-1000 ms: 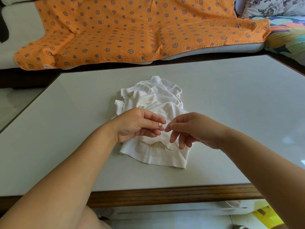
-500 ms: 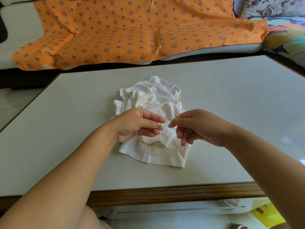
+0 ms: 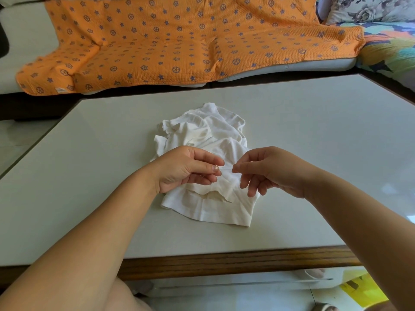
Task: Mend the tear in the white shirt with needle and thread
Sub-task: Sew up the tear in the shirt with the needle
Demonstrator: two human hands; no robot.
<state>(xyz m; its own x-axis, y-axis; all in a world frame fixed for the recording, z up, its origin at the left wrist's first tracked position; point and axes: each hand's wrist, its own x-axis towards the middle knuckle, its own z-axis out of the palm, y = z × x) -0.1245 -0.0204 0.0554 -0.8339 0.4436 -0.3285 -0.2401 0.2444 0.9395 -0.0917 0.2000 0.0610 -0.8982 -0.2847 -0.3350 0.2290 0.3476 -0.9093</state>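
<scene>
**stitchnewb:** ok so where's the white shirt (image 3: 213, 135) right now, and what are your hands doing?

**me:** Shirt's bunched in a loose heap on the surface (image 3: 89, 176), roughly mid-way across. The hem end points at me and lies flatter. The tear (image 3: 215, 197) is right there, a ragged gap just above the hem, open, no stitches in it. My left hand (image 3: 186, 170) is over the left part of the shirt, thumb and forefinger pinching one end of a thin pale thread (image 3: 226, 168). My right hand (image 3: 271, 171) pinches the other end, with the rest of its fingers hanging loosely curled below. The two pinches are close together, and a short bit of thread is stretched level between them, above the fabric just beyond the tear.

**stitchnewb:** needle in there somewhere?

**me:** honestly can't tell, it's too fine to pick out among my fingers.

**stitchnewb:** and the background?

**me:** Sofa (image 3: 22, 30) with an orange blanket (image 3: 168, 41) draped over it, blue stars and wheels on it. Floral cushion (image 3: 370, 7) in the far right corner. The surface has a wooden front edge (image 3: 224, 263), and there's a yellow thing (image 3: 363, 290) down on the floor by my right arm.
</scene>
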